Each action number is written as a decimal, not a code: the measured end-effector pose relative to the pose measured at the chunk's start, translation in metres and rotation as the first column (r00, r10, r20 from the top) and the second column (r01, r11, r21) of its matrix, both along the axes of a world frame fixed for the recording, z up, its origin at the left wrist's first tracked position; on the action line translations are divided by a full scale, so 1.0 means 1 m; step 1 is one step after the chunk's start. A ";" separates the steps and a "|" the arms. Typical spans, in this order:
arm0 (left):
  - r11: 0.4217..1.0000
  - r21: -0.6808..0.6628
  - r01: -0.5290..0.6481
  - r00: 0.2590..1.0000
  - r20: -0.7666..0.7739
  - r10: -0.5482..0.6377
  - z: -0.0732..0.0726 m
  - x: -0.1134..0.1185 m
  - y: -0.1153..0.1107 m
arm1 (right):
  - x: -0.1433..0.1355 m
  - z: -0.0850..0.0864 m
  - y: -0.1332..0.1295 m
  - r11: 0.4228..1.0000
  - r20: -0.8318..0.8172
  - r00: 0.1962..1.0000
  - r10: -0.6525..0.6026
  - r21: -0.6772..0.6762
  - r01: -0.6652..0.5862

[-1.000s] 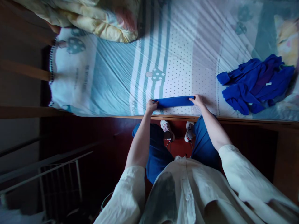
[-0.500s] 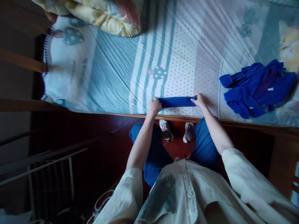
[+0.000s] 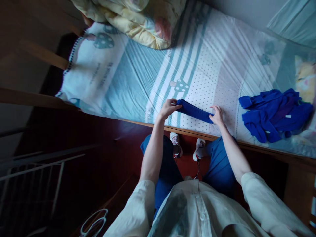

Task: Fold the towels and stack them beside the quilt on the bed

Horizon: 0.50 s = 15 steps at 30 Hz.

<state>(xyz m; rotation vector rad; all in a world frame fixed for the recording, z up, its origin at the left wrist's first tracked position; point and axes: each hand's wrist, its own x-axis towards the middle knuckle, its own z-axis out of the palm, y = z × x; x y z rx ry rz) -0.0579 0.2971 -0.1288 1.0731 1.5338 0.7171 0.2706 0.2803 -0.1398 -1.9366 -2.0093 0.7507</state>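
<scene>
Folded blue garment: a narrow, tightly folded strip of blue cloth on the bed, near the wooden bed rail and just in front of the person.
Long axis: runs along the bed rail, slightly slanted, its left end farther from the rail than its right end. The ends point left and right across the view.
Left hand: grip closed over the left end of the strip, fingers curled on top, and that end looks a little lifted off the sheet.
Right hand: grip on the right end, fingers spread and pressing it down toward the sheet; whether the thumb is tucked under cannot be told.
Risk: in my judgement the fold could spring open or skew, since one end is raised and the other pinned, so uneven pull would loosen the layers. Lying so close to the bed rail, the strip could also slide over the edge.
Bed sheet: striped and dotted, with mushroom prints, beyond the strip.
Crumpled blue clothes: a loose heap well to the right of the strip.
Quilt: bunched up far beyond the strip, to the left.
</scene>
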 end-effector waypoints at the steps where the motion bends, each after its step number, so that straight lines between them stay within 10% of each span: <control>1: 0.999 0.043 -0.004 0.999 0.051 0.002 0.004 0.002 0.004 | -0.005 0.005 0.001 0.999 -0.008 1.000 0.024 0.043 -0.024; 15: 0.823 0.525 -0.215 0.971 0.206 0.122 0.033 -0.006 0.037 | -0.179 0.087 0.107 0.946 -0.252 0.919 0.304 -0.038 -0.323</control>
